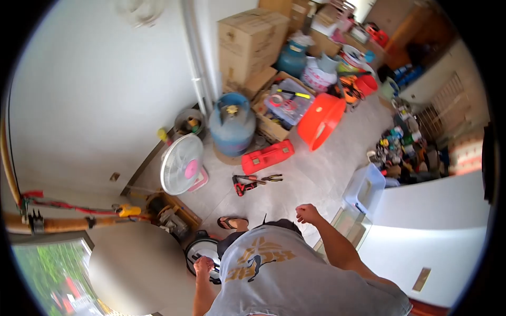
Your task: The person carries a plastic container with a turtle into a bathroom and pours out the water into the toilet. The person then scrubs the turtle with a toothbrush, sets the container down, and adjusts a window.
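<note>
My left hand (203,265) hangs low beside my body with its fingers curled, and no object shows in it. From my viewpoint it overlaps a round pot with a black rim (196,246); whether they touch is unclear. My right hand (308,214) is out over the floor, fingers loosely curled and nothing visible in them. On the floor ahead lie a red-and-black power tool (240,187) and pliers (273,178). Just beyond them sits a red tool case (268,157).
Left are a white fan (182,164) and a blue-grey gas cylinder (232,125). Farther back stand an open box of tools (287,102), an orange-red basin (320,121) and a large carton (250,47). Clutter (403,147) and a clear plastic bin (365,187) lie right.
</note>
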The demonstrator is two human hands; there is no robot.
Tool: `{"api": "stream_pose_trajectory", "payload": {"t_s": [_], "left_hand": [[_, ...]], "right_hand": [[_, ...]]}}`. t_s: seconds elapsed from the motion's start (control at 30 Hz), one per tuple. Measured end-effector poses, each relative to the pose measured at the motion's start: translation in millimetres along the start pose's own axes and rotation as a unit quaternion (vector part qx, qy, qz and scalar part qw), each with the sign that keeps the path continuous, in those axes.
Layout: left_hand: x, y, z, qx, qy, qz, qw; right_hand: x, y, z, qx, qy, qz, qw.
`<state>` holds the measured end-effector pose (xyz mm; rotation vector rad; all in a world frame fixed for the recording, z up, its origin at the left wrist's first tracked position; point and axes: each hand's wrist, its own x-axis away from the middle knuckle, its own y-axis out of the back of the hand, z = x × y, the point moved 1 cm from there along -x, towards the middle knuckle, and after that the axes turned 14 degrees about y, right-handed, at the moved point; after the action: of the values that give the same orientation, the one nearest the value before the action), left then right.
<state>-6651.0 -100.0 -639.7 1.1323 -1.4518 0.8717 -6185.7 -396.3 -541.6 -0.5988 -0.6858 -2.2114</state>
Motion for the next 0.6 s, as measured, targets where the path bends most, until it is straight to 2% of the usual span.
{"api": "stream_pose_trajectory", "payload": {"t_s": [0.13,0.2,0.23,0.27,0.33,0.4,0.47,0.57,0.6], "left_hand": [[3,-44,-26,-0.083,-0.019,-0.017,0.996],[15,-84,-42,-0.119,-0.061,-0.011,0.991],[15,-104,-45,-0.15,-0.07,-0.012,0.986],[19,-129,-46,-0.179,-0.076,-0.015,0.981],[-5,-172,-42,-0.214,-0.022,0.075,0.974],[-26,-222,-31,-0.348,0.056,0.223,0.909],[41,-297,16,-0.415,-0.027,0.085,0.906],[46,-362,50,-0.601,-0.068,0.191,0.773],[55,-385,61,-0.624,-0.068,0.2,0.752]], "right_hand": [[75,51,-81,-0.132,-0.07,-0.092,0.984],[113,81,-174,-0.37,-0.07,-0.063,0.924],[134,82,-184,-0.245,-0.147,-0.139,0.948],[151,91,-205,-0.274,-0.15,-0.173,0.934],[203,93,-263,-0.201,-0.226,-0.217,0.928],[250,93,-308,-0.209,-0.268,-0.27,0.901],[296,95,-305,-0.226,-0.284,-0.324,0.874],[349,77,-307,-0.308,-0.28,-0.399,0.817],[364,65,-306,-0.334,-0.263,-0.424,0.8]]}}
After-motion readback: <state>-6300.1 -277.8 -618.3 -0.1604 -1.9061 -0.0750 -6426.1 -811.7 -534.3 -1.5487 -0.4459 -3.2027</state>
